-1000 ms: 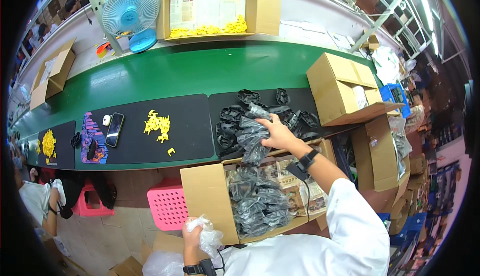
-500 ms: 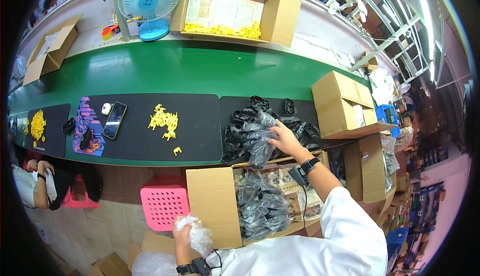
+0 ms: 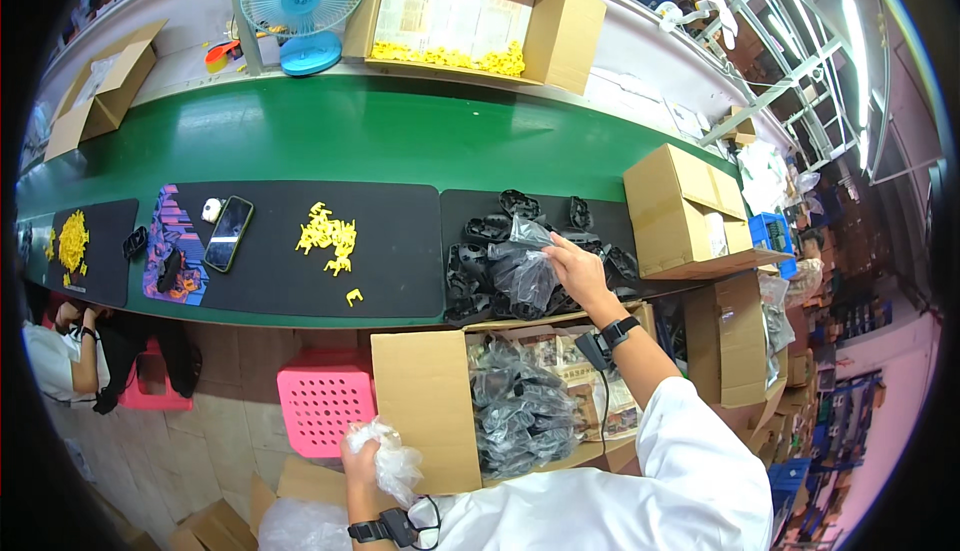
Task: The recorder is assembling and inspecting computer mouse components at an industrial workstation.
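Observation:
My right hand [image 3: 580, 269] pinches the edge of a clear plastic bag [image 3: 527, 276] over a pile of black molded plastic parts [image 3: 470, 266] on the dark mat. The bag hangs limp across the parts; whether any are still inside it I cannot tell. Low in the view, beside the pink stool, my left hand [image 3: 360, 461] is closed around a wad of crumpled clear plastic bags [image 3: 396, 466]. Between my arms, an open cardboard box [image 3: 425, 411] holds several bagged black parts [image 3: 525, 411] and some newspaper.
Small yellow parts [image 3: 328, 236] and a phone [image 3: 229, 234] lie on the mat to the left. A pink stool [image 3: 325, 401] stands below the green bench [image 3: 400, 141]. Cardboard boxes [image 3: 690, 206] border the right side. Another person [image 3: 75, 351] sits at the far left.
The plastic bag has gone from bunched and dark to flatter and more see-through, and my right hand has shifted slightly right. My left hand keeps its wad of bags.

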Demonstrator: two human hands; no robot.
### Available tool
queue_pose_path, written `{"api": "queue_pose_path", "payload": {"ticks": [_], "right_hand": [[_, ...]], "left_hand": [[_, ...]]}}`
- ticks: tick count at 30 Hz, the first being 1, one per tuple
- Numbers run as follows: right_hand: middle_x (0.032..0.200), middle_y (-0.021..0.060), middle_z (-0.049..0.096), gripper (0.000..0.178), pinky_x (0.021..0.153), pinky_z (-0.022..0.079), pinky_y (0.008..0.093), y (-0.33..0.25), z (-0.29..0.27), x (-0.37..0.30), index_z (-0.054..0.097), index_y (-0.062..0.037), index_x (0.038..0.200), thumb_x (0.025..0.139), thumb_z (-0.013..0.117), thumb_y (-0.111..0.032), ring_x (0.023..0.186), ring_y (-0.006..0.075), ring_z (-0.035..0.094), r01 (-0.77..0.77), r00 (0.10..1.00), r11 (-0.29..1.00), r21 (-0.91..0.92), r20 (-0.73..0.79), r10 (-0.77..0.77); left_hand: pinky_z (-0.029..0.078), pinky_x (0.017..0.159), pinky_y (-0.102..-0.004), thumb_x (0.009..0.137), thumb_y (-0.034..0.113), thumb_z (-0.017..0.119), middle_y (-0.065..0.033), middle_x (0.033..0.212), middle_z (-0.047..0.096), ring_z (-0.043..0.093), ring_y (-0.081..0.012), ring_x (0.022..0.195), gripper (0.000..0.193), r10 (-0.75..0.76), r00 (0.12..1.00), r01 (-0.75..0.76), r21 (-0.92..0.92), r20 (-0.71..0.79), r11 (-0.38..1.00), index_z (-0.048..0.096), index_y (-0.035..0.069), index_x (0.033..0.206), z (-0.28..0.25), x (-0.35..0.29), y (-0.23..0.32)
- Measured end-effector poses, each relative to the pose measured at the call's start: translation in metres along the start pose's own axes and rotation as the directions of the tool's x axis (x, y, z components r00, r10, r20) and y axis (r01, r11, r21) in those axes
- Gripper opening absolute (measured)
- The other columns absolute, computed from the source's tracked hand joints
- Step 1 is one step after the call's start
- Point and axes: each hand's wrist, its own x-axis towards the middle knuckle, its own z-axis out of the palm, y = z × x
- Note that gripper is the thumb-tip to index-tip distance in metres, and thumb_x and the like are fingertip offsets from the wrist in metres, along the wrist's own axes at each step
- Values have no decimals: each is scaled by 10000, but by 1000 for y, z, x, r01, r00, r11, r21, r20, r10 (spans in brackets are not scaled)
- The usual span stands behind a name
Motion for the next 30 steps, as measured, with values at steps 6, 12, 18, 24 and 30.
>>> {"api": "queue_pose_path", "payload": {"ticks": [6,12,18,24,30], "right_hand": [[982,65,686,133,689,519,334,-3,-28,10,679,-99,915,783,663,-90,784,249,616,50,993,999,-9,-105,-51],[837,95,614,130,742,459,391,-4,-58,15,643,-53,854,781,548,-3,814,293,556,-17,992,998,59,-126,24],[798,132,570,87,742,441,404,37,-55,5,584,-19,770,785,506,-55,800,327,539,-222,940,972,79,-248,235],[825,160,581,93,726,471,396,49,-51,12,573,5,789,816,492,-34,800,328,591,-306,923,942,141,-200,330],[773,113,582,126,695,493,313,56,-68,25,547,21,728,813,454,19,749,219,628,-196,839,897,396,-407,363]], "left_hand": [[504,640,-282,723,-26,504,-59,804,615,597,-144,693,165,-43,999,43,5,17,999,564,11,871,9,-2,12],[505,646,-286,727,-26,508,-60,806,617,597,-144,695,167,-21,999,21,16,33,1000,567,6,880,6,0,11],[503,657,-285,740,-21,516,-58,813,618,599,-142,703,161,-35,998,35,1,52,999,569,9,889,10,3,9],[500,659,-278,745,-22,522,-49,816,619,596,-131,704,180,-38,998,37,26,53,999,580,8,913,12,3,13],[526,637,-300,713,-25,490,-79,809,627,613,-163,683,206,-23,1000,22,57,12,998,568,4,902,8,6,6]]}}
